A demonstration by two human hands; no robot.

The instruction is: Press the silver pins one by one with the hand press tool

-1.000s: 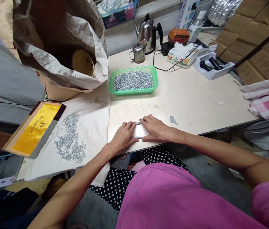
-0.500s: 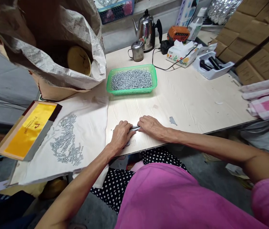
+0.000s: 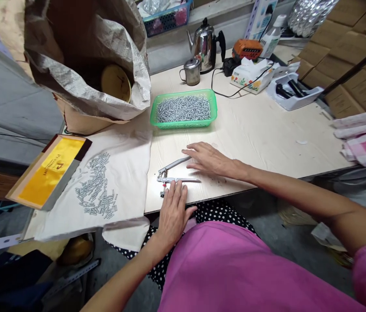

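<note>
A silver plier-like hand tool (image 3: pixel 173 172) lies on the pale wooden table (image 3: pixel 254 130) with its two handles spread. My left hand (image 3: pixel 173 212) lies flat at the table's near edge, fingers stretched out, fingertips touching the tool's lower handle. My right hand (image 3: pixel 209 159) rests flat on the table, fingers spread, just right of the upper handle. Neither hand grips anything. A green basket (image 3: pixel 183 109) full of small metal pieces stands beyond the hands.
A white cloth (image 3: pixel 121 173) with a heap of metal pieces (image 3: pixel 96 186) and a yellow box (image 3: pixel 48 172) lies left. A big sack (image 3: pixel 85 65) stands behind it. Kettle (image 3: pixel 205 43), metal cup (image 3: pixel 192 71), tissue box (image 3: pixel 251 74), tape dispenser (image 3: pixel 295 93) at back; folded towels (image 3: pixel 364 134) right.
Both hands were pressed together over the tool; now they have drawn apart. The left hand slid back to the table edge, and the tool lies uncovered with handles spread.
</note>
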